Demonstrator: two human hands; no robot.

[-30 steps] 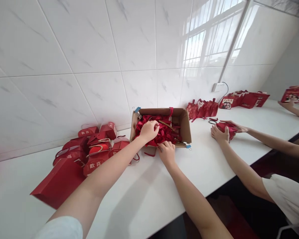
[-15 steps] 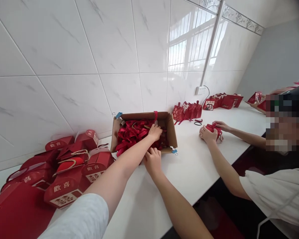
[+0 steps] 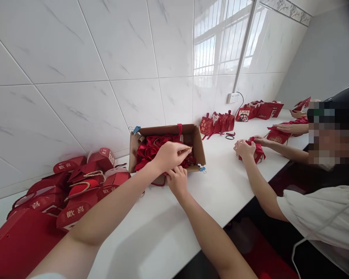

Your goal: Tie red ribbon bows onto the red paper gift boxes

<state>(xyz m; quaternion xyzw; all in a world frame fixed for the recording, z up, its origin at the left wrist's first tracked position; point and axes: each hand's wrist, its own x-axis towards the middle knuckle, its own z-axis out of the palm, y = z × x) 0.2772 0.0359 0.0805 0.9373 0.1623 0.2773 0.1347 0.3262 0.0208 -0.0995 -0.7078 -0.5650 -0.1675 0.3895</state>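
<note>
My left hand (image 3: pixel 170 157) is above a cardboard box (image 3: pixel 202 149) full of loose red ribbons (image 3: pixel 147 151). Its fingers and thumb are pinched around a thin, gold-coloured piece (image 3: pixel 187 150), whose exact kind I cannot make out. Just below it, at the near edge of the box, my right hand (image 3: pixel 178 181) has its fingers curled and pressed together. Beside those fingers a red item (image 3: pixel 159 180) shows in part on the table; how the right hand grips it is hidden.
Red gift boxes (image 3: pixel 75 207) with rope handles are piled on the left. Blue binder clips (image 3: pixel 203 169) sit on the cardboard box. Red tags (image 3: pixel 206 126) and a black-handled tool (image 3: pixel 230 136) lie by the wall. A co-worker's hands (image 3: pixel 246 150) hold a red box (image 3: pixel 258 153) at right.
My left hand has risen out of the ribbons, slightly leftward, with the gold-coloured piece in its pinch. My right hand stays by the near edge. The co-worker's red box has turned.
</note>
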